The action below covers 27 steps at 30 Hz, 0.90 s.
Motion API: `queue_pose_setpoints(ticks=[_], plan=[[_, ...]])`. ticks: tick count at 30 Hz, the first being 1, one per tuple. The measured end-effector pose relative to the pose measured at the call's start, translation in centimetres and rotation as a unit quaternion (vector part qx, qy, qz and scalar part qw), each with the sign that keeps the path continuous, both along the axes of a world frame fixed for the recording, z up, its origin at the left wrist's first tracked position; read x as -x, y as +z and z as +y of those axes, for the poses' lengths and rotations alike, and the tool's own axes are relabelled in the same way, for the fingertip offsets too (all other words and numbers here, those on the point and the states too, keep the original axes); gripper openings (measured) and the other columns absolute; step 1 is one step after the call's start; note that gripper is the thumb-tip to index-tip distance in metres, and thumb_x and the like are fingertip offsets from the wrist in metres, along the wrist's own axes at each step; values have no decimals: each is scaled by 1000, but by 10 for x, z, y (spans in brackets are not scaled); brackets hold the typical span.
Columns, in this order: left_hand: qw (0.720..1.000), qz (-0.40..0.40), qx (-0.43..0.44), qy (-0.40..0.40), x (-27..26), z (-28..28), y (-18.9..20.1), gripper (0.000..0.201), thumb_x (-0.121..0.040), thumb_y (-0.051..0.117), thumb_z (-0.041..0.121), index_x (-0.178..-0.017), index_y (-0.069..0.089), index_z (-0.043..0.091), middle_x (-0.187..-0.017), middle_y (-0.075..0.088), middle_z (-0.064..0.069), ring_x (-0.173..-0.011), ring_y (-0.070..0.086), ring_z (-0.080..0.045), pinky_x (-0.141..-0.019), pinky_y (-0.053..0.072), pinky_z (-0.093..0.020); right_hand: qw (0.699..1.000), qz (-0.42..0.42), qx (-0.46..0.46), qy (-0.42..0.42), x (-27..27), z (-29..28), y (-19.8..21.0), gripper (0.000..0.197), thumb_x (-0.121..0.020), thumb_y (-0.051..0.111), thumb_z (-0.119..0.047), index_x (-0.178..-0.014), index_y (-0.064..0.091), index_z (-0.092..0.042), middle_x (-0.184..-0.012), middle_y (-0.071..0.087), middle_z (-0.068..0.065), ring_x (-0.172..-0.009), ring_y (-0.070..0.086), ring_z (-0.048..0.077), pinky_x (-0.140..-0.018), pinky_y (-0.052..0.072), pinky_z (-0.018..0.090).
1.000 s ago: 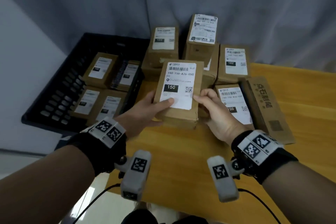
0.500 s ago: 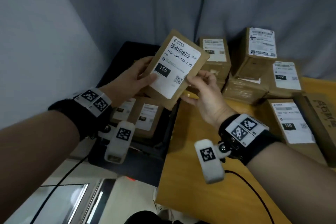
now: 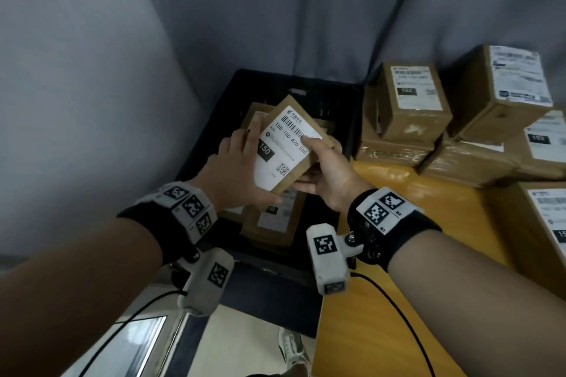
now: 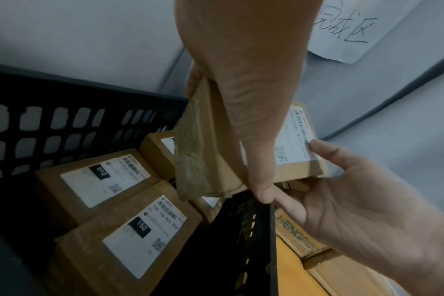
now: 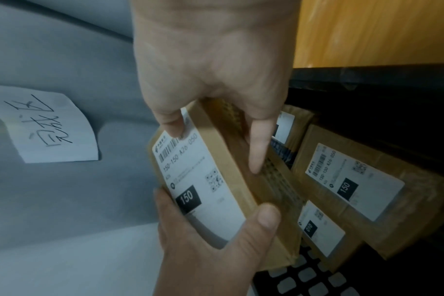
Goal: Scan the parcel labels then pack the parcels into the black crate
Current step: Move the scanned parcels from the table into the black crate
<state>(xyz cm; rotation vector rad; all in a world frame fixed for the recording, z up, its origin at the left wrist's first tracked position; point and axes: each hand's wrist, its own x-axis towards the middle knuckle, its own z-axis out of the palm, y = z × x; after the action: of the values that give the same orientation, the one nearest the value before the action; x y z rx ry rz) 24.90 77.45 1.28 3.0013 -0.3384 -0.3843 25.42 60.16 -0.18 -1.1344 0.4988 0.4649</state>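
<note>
A flat brown parcel (image 3: 301,162) with a white label marked 150 hangs tilted above the black crate (image 3: 349,119). My left hand (image 3: 235,168) grips its left edge, thumb on the near bottom corner. My right hand (image 3: 327,171) holds the right edge, thumb on the label and fingers underneath. In the left wrist view the parcel's (image 4: 198,150) taped side shows over the crate wall (image 4: 64,124). The right wrist view shows the label (image 5: 198,186) between both hands. Several labelled parcels (image 4: 139,236) lie flat in the crate below.
Stacked cardboard parcels (image 3: 410,101) stand on the orange table (image 3: 428,223) right of the crate, with another parcel (image 3: 545,223) at the right edge. A grey wall rises behind, with a handwritten paper note (image 5: 46,128) on it. Floor shows below the crate.
Both hands lifted the 150 parcel off the table, carried it left, and now hold it lower, over the crate. My view has turned left toward the crate.
</note>
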Motion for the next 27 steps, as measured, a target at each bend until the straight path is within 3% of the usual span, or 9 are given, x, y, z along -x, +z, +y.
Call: queue_pose_setpoints(ticks=[4,8,12,15,18,21,27], plan=[[998,-9,-61,6,1,5,-20,141,-57,68,74,-148,-25,21,-145,19,-16,-129,30,-34,-100,38,-51,999,16,17,38,-2,8,-15,57,-92,60,-35,-141,31,-31,-103,66,9,-92,70,34,-84,57,49],[992,44,-58,106,-6,18,-39,124,-64,66,69,-149,-16,32,-144,22,-18,-128,32,-38,-101,34,-50,994,-1,79,79,-8,7,-22,55,-95,55,-34,-145,31,-31,-111,66,13,-90,71,29,-81,58,37],[970,93,-76,211,-20,40,-64,115,-67,61,72,-149,-10,35,-144,20,-18,-128,32,-40,-102,35,-51,988,-4,136,74,-22,2,-30,56,-99,51,-25,-149,25,-29,-116,61,12,-86,67,22,-63,55,24],[955,129,-83,252,-36,52,-82,113,-69,60,71,-150,-9,33,-145,17,-19,-131,28,-41,-103,34,-53,982,-3,167,89,-32,4,-43,54,-99,50,-23,-147,27,-27,-114,60,12,-80,64,20,-61,53,23],[951,136,-67,268,-52,52,-96,111,-71,62,67,-150,-8,32,-144,17,-19,-131,27,-42,-104,33,-53,971,-5,210,113,-40,9,-61,56,-98,51,-23,-148,26,-25,-124,57,13,-73,64,16,-68,55,26],[956,129,-62,257,-63,48,-108,109,-72,62,66,-150,-6,32,-143,19,-20,-129,29,-41,-103,34,-53,966,-1,229,122,-45,11,-74,56,-98,52,-23,-147,26,-23,-136,51,15,-67,64,14,-62,54,24],[960,113,-75,244,-66,51,-127,103,-76,63,61,-151,-2,33,-149,16,-22,-132,27,-41,-104,32,-52,962,26,242,122,-49,11,-93,54,-98,52,-21,-146,27,-19,-136,51,17,-64,64,15,-58,55,25]])
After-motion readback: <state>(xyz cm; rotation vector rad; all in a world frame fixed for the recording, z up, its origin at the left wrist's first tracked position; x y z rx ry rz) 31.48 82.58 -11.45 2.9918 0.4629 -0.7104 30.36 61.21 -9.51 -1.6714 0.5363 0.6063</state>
